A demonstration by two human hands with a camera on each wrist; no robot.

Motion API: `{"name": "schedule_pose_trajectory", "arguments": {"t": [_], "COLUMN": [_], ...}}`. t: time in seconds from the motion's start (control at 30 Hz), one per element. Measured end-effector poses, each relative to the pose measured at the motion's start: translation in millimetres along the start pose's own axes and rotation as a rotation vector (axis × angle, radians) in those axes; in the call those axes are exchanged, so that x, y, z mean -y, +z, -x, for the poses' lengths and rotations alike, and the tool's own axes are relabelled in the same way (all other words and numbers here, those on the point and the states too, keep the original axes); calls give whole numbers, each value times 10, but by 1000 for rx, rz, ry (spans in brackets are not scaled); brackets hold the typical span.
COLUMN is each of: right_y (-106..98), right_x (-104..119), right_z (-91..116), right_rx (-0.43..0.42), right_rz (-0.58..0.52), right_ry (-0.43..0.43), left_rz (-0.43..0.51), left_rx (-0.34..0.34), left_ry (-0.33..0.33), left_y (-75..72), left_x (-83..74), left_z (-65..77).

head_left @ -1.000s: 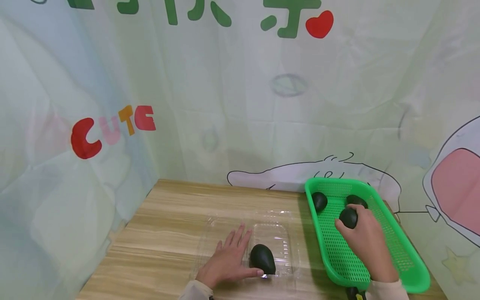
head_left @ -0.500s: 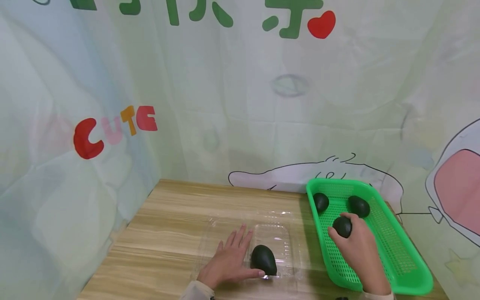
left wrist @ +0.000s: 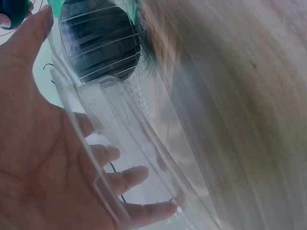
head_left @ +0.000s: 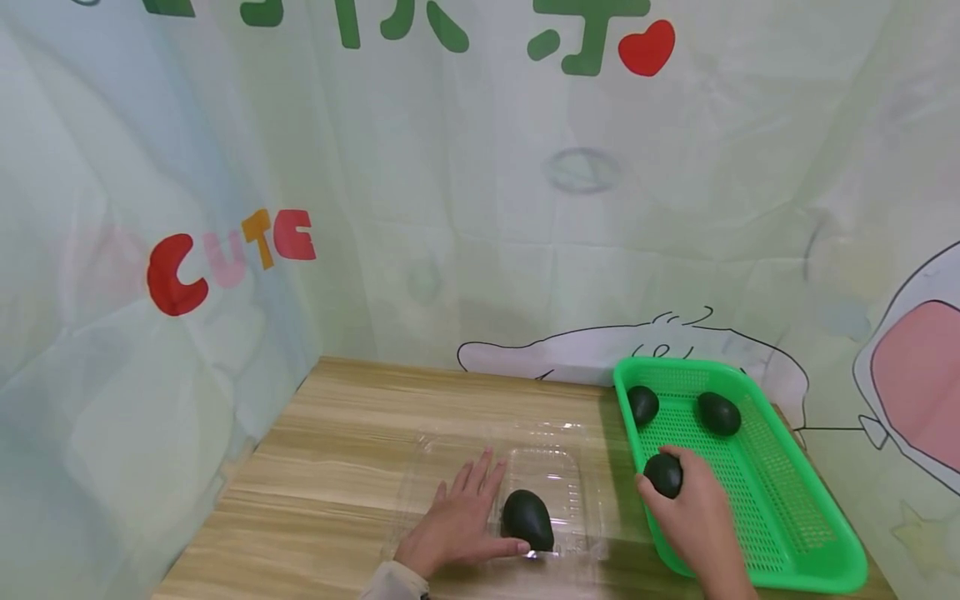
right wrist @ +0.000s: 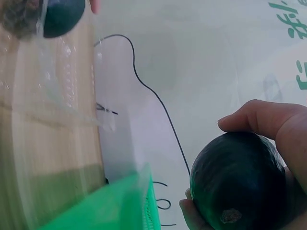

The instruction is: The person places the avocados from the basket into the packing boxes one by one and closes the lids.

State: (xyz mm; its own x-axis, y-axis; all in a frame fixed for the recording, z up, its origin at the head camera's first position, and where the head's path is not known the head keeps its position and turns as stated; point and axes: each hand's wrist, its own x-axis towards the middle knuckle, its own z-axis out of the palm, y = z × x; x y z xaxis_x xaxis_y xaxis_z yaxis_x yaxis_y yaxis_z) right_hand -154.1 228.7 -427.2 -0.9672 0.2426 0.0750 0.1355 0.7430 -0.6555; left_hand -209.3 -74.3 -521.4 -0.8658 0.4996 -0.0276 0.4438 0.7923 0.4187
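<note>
The right grip point(head_left: 697, 510) has carried its avocado point(head_left: 663, 476) leftward, nearer the basket's left rim point(head_left: 637, 446); rear-right avocado point(head_left: 718, 414) uncovered.

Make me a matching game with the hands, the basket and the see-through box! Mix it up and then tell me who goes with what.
Column one
1. Right hand
2. Left hand
3. Basket
4. Clear plastic container

Column two
A. fingers stretched out
B. see-through, one avocado in it
C. curled around an avocado
D. green, two avocados lying inside

Right pairs: 1-C, 2-A, 3-D, 4-B
</note>
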Motion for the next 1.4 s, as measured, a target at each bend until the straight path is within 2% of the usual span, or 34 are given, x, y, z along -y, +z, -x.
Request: {"name": "schedule_pose_trajectory", "arguments": {"t": [0.3, 0.9, 1.4], "right_y": [215, 606, 907], "right_x": [104, 308, 330], "right_z": [69, 67, 42], "right_rx": [-21, 17, -9], "right_rz": [-12, -20, 7], "right_ry": [-69, -103, -195], "left_rz": [9, 0, 6], "left_rx": [-6, 5, 17], "left_ry": [0, -10, -10], "left_y": [-8, -28, -23], "left_x": [-11, -16, -4], "left_z": [17, 13, -5]}}
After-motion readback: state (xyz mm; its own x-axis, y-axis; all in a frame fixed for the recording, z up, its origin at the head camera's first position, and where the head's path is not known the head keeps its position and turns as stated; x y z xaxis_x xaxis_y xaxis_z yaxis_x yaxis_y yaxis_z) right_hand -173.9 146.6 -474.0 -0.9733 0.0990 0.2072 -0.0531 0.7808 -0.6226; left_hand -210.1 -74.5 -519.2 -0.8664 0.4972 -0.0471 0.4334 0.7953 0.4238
